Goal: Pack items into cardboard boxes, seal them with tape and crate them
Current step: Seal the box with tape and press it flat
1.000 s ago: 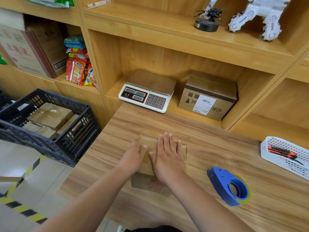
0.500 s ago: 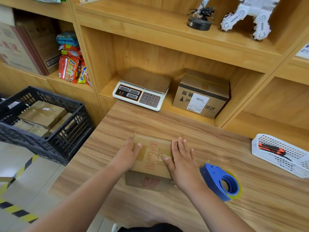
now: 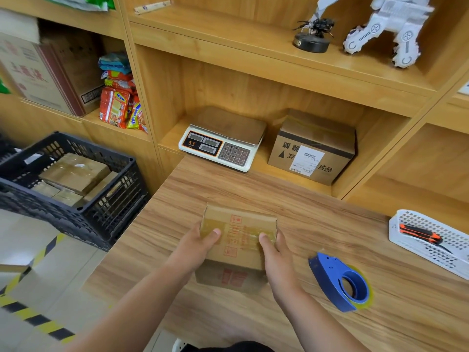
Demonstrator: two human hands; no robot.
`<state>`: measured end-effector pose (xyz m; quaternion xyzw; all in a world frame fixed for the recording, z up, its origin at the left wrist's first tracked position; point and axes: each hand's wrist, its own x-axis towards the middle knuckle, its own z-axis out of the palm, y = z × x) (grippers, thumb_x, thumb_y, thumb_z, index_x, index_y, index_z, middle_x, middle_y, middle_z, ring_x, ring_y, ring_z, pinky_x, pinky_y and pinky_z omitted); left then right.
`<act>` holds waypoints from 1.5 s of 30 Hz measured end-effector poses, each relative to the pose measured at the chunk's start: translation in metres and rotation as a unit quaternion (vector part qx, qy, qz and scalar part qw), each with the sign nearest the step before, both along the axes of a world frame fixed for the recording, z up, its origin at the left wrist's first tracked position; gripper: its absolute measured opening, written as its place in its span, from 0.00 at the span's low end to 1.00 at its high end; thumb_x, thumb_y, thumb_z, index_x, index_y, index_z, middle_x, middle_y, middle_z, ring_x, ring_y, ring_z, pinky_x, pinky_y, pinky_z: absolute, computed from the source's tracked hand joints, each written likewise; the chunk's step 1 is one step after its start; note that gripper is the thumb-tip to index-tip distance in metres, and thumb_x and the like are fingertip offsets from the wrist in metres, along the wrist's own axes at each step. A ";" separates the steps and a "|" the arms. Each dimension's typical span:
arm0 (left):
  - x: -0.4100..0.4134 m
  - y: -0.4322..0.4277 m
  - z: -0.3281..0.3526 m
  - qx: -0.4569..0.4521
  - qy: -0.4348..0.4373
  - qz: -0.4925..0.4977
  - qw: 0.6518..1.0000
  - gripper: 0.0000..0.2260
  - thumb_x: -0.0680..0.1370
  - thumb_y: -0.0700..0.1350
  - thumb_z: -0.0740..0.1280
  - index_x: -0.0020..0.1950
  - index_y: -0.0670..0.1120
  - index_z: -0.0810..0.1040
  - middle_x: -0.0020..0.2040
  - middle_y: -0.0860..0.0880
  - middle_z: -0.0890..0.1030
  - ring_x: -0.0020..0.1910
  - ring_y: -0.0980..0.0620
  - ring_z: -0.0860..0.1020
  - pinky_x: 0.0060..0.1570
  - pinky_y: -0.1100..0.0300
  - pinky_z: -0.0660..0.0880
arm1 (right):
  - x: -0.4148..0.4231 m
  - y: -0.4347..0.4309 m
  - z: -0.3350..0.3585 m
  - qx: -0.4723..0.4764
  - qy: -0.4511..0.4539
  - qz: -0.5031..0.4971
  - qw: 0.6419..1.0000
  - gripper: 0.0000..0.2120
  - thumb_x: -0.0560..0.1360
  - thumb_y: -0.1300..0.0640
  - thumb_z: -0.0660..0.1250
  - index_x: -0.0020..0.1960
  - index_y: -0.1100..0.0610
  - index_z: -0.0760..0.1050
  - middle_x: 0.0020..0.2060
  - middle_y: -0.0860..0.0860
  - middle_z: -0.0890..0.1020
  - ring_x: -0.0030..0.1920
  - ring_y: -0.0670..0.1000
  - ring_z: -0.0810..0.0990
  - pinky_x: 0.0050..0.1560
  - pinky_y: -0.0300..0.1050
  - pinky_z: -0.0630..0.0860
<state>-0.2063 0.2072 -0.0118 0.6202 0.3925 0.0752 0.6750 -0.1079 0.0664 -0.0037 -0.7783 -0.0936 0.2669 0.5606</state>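
On the table (image 3: 330, 224), both hands (image 3: 198, 246) (image 3: 276, 255) clasp the box (image 3: 241, 232), thumbs atop.

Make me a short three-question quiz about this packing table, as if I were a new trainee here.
1. True or false: the left hand and the right hand both hold the small cardboard box.
2. What lies on the table to the right of that box? A) a blue tape dispenser B) a stapler C) a marker pen
3. Fill in: the black crate to the left of the table holds cardboard ____.

Key: 1 true; 2 A; 3 boxes.
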 end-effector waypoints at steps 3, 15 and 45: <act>-0.002 0.009 -0.002 -0.048 -0.008 0.027 0.998 0.10 0.81 0.49 0.59 0.61 0.49 0.72 0.53 0.50 0.82 0.53 0.52 0.79 0.52 0.56 0.74 | 0.003 0.014 0.013 0.031 0.028 0.015 0.999 0.13 0.80 0.59 0.59 0.58 0.42 0.67 0.50 0.40 0.79 0.49 0.38 0.77 0.43 0.33 0.71; -0.008 0.025 -0.042 -0.146 -0.014 0.134 0.980 0.16 0.83 0.51 0.53 0.64 0.46 0.73 0.54 0.43 0.80 0.55 0.44 0.77 0.56 0.50 0.74 | 0.002 0.051 0.038 -0.112 -0.128 0.265 0.949 0.38 0.78 0.58 0.60 0.78 0.50 0.38 0.76 0.40 0.40 0.75 0.43 0.38 0.77 0.48 0.46; -0.013 0.072 -0.048 0.053 0.049 0.000 0.997 0.20 0.82 0.53 0.51 0.75 0.53 0.62 0.71 0.47 0.70 0.70 0.49 0.66 0.71 0.49 0.61 | -0.023 0.097 -0.022 -0.300 -0.414 0.489 0.707 0.30 0.79 0.41 0.35 0.77 0.53 0.35 0.75 0.47 0.34 0.73 0.44 0.30 0.74 0.47 0.32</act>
